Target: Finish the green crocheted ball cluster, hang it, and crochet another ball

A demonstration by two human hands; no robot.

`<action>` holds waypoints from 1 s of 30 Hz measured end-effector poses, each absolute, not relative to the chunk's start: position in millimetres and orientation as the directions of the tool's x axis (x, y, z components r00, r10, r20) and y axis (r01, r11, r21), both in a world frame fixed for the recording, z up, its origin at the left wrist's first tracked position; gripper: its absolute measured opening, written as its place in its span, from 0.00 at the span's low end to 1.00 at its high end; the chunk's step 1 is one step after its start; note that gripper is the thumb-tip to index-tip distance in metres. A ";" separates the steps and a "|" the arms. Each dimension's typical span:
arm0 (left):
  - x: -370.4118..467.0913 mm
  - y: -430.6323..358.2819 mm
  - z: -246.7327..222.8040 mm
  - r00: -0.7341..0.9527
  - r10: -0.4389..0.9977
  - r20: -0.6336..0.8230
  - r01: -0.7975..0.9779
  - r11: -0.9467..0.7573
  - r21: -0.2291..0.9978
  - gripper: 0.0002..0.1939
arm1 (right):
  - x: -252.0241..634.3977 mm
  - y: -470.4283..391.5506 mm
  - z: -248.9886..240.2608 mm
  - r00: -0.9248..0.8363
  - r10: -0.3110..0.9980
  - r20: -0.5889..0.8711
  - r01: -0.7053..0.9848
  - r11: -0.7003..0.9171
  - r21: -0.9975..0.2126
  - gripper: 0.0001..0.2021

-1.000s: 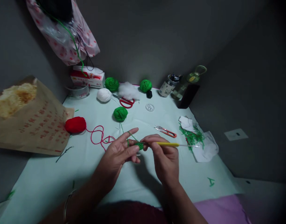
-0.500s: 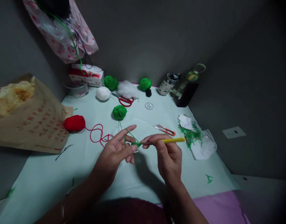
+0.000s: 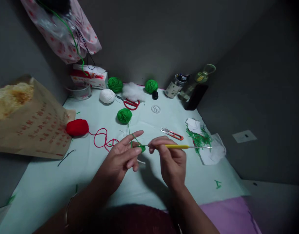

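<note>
My left hand [image 3: 122,156] pinches a small green crocheted piece [image 3: 142,148] between thumb and fingers, with green yarn looped over its raised index finger. That yarn runs back to a green ball [image 3: 124,116] on the table. In my right hand [image 3: 172,159] is a yellow-handled crochet hook [image 3: 177,146], held level; its tip meets the green piece and its other metal end points right. A short white strand [image 3: 141,162] shows just below my left fingers.
Red yarn [image 3: 77,127] and a paper bag [image 3: 39,130] with bread are at left. Behind lie red scissors [image 3: 131,104], white yarn [image 3: 107,96] and stuffing [image 3: 133,92]. Orange snips [image 3: 172,133], green scraps [image 3: 199,138], a pen cup [image 3: 173,87] and a bottle [image 3: 195,83] stand or lie right.
My right hand and the hook have shifted slightly left. The green piece has turned in my left fingers and shows more, and the white strand is now more visible.
</note>
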State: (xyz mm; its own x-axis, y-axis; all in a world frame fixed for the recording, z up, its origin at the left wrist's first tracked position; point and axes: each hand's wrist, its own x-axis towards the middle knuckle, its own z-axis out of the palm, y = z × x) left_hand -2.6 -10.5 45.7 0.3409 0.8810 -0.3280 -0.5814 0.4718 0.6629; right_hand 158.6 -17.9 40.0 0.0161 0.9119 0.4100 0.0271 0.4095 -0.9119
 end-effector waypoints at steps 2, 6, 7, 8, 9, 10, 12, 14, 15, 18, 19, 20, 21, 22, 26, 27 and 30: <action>-0.5 -11.4 46.1 0.303 0.904 -0.303 -0.540 0.424 0.727 0.29 | 155.9 -16.6 39.3 -0.025 0.916 0.401 0.054 0.402 -0.914 0.11; 3.9 -12.3 42.6 0.236 0.930 -0.280 -0.538 0.365 0.760 0.30 | 155.2 -20.5 33.7 -0.107 0.812 0.574 0.358 0.570 -0.739 0.17; 3.9 -11.7 41.8 0.254 0.921 -0.296 -0.557 0.389 0.734 0.30 | 156.2 -21.7 32.8 -0.155 0.770 0.619 0.428 0.617 -0.661 0.19; 3.3 -10.8 41.2 0.284 0.904 -0.319 -0.578 0.427 0.696 0.28 | 157.4 -22.4 32.5 -0.189 0.739 0.646 0.464 0.647 -0.605 0.21; 2.2 -9.6 41.0 0.319 0.883 -0.345 -0.598 0.470 0.650 0.26 | 158.8 -22.6 33.1 -0.192 0.732 0.654 0.466 0.655 -0.595 0.22; 0.9 -8.3 41.0 0.348 0.862 -0.369 -0.614 0.507 0.605 0.24 | 160.0 -22.2 34.3 -0.158 0.751 0.641 0.438 0.635 -0.636 0.21; -1.7 -6.2 41.7 0.362 0.845 -0.393 -0.642 0.531 0.553 0.21 | 161.3 -20.3 37.9 -0.030 0.829 0.558 0.287 0.542 -0.790 0.17; -2.5 -5.7 42.2 0.323 0.869 -0.374 -0.649 0.491 0.581 0.20 | 161.0 -17.7 40.8 0.040 0.894 0.445 0.091 0.441 -0.893 0.14; -2.1 -6.3 42.2 0.305 0.884 -0.355 -0.633 0.466 0.618 0.20 | 160.3 -16.5 41.4 0.034 0.915 0.401 0.025 0.400 -0.916 0.13; 0.5 -10.1 42.0 0.275 0.911 -0.306 -0.555 0.411 0.724 0.22 | 158.1 -14.2 39.5 -0.023 0.948 0.318 -0.031 0.317 -0.948 0.10; 1.1 -11.4 42.1 0.272 0.913 -0.303 -0.538 0.405 0.739 0.23 | 157.7 -13.8 38.1 -0.026 0.955 0.295 -0.047 0.293 -0.955 0.09; 1.3 -12.3 42.4 0.270 0.914 -0.304 -0.530 0.404 0.746 0.23 | 157.7 -13.3 36.7 -0.020 0.962 0.271 -0.081 0.269 -0.960 0.09; 1.2 -12.8 43.0 0.266 0.914 -0.306 -0.528 0.404 0.747 0.23 | 157.9 -12.8 35.6 -0.013 0.969 0.246 -0.132 0.242 -0.961 0.09; 0.7 -13.0 43.7 0.263 0.914 -0.308 -0.529 0.403 0.747 0.22 | 158.3 -12.2 34.8 -0.008 0.976 0.216 -0.188 0.211 -0.959 0.09; -2.7 -11.3 45.9 0.238 0.924 -0.300 -0.514 0.381 0.769 0.21 | 160.5 -9.9 36.1 -0.026 0.989 0.146 -0.305 0.131 -0.943 0.09; -3.6 -10.9 46.0 0.231 0.926 -0.298 -0.503 0.376 0.778 0.21 | 161.0 -9.8 37.3 -0.034 0.988 0.149 -0.306 0.131 -0.943 0.10; -5.6 -10.4 45.6 0.219 0.933 -0.285 -0.465 0.357 0.810 0.22 | 162.1 -11.5 41.7 -0.039 0.980 0.193 -0.236 0.179 -0.955 0.10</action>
State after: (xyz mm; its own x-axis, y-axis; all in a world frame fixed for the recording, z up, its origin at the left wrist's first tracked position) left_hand -5.6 -10.4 45.6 0.2195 0.9330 -0.2852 -0.4647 0.3570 0.8103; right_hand 162.1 -11.5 41.7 -0.0390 0.9803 0.1935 -0.2365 0.1791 -0.9550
